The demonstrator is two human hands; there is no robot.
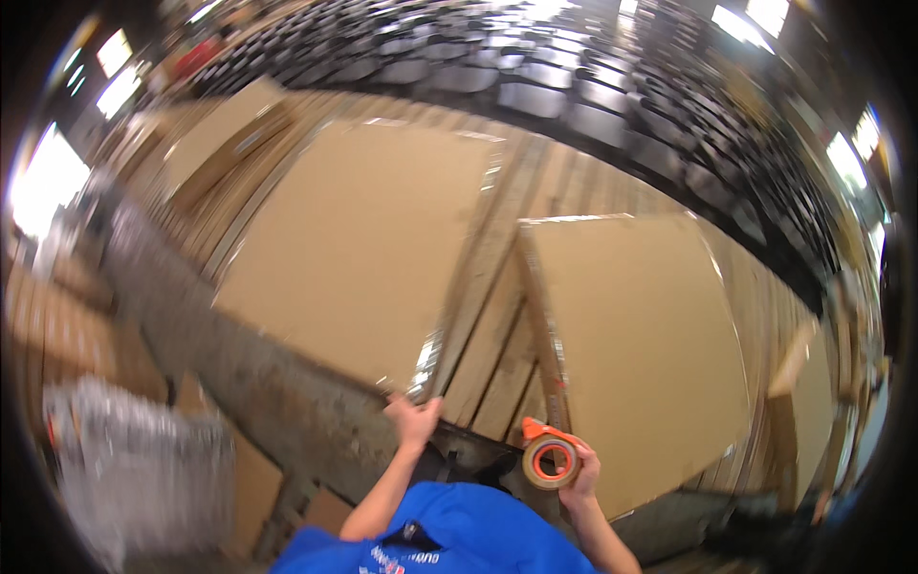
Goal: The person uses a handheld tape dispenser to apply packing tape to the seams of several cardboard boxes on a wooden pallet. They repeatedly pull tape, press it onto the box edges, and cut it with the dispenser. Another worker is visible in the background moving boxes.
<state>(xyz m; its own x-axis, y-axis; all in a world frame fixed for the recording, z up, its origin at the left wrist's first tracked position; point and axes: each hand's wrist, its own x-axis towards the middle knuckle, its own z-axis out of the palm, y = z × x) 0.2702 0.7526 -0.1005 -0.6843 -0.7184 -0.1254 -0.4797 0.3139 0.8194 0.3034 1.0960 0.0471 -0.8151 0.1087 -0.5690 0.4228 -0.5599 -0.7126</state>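
Overhead fisheye view of two hands at work beside flat cartons. The right hand (580,475) grasps an orange tape dispenser (533,430) loaded with a tape roll (566,476), whose round face is turned toward the viewer. The dispenser is held just beside the near left corner of the right-hand carton (641,354). The left hand (414,421) is unclenched and grasps nothing, its fingers spread at the near right corner of the left-hand carton (354,249); with the blur here, whether the fingertips touch the cardboard cannot be determined. Both cartons lie flat on a slatted wooden tabletop (481,354), well apart at their near ends, with bare boards showing between them. Glossy tape (426,356) covers the near right corner of the left-hand carton, and shiny strips also run along the far edge of the right-hand carton. Farther left, a smaller brown box (225,134) sits on the slats. Beyond the tabletop stand rows of dark, shiny pieces (535,100). At lower left is a bundle wrapped in clear plastic (143,474); at bottom centre, the person's blue shirt (459,526).
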